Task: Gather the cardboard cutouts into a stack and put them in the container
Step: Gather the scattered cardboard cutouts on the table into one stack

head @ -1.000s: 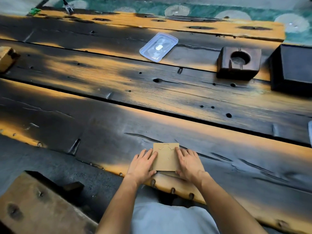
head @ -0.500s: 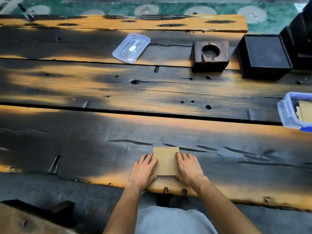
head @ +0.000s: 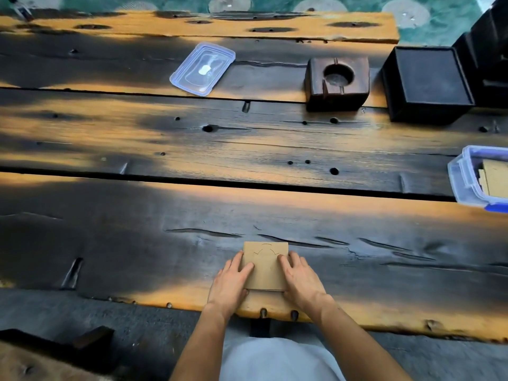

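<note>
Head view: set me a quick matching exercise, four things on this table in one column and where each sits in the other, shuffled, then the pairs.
Things
1. cardboard stack
2. clear lid
3. plastic container
4. wooden block with a round hole

Places
a. right edge of the view, cardboard pieces inside
b. between the left hand and the right hand, both resting on it
c. far side, lying alone, left of centre
d. far side, just left of the black box

Pairs: 1-b, 2-c, 3-a, 4-d
</note>
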`<state>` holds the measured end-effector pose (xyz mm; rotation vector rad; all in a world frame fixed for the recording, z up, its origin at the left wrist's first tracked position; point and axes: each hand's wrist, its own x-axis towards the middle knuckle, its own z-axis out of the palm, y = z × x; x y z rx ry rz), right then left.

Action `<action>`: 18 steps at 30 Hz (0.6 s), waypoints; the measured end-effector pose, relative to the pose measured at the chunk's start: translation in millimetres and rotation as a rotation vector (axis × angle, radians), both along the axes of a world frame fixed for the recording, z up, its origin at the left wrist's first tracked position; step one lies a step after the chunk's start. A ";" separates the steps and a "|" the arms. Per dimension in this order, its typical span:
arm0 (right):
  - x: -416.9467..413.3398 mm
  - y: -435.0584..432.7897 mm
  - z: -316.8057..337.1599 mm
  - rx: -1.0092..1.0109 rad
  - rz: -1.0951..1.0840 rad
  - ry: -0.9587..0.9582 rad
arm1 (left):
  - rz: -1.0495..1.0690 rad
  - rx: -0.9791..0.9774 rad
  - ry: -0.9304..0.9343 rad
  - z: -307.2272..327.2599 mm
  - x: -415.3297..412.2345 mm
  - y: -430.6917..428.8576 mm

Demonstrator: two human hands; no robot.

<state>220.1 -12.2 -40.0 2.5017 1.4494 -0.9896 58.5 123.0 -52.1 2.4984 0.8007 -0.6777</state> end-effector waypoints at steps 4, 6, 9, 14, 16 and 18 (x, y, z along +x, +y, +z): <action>-4.4 -6.1 -5.6 -0.001 -0.011 0.012 | 0.013 -0.040 -0.012 2.3 0.5 -0.5; -4.9 -6.0 -8.0 0.009 -0.024 0.008 | 0.023 -0.054 -0.021 3.2 1.7 2.5; -4.9 -5.5 -9.7 0.025 -0.035 0.004 | 0.013 -0.059 -0.001 4.6 4.7 8.5; -4.9 -8.8 -8.6 0.036 -0.048 0.042 | 0.009 -0.052 0.023 3.1 4.2 10.4; -7.2 -7.4 -7.7 0.037 -0.078 0.050 | 0.040 -0.059 0.020 2.6 5.0 8.8; -9.5 -3.8 -7.3 0.044 -0.113 0.037 | 0.105 -0.090 0.003 3.7 10.3 4.2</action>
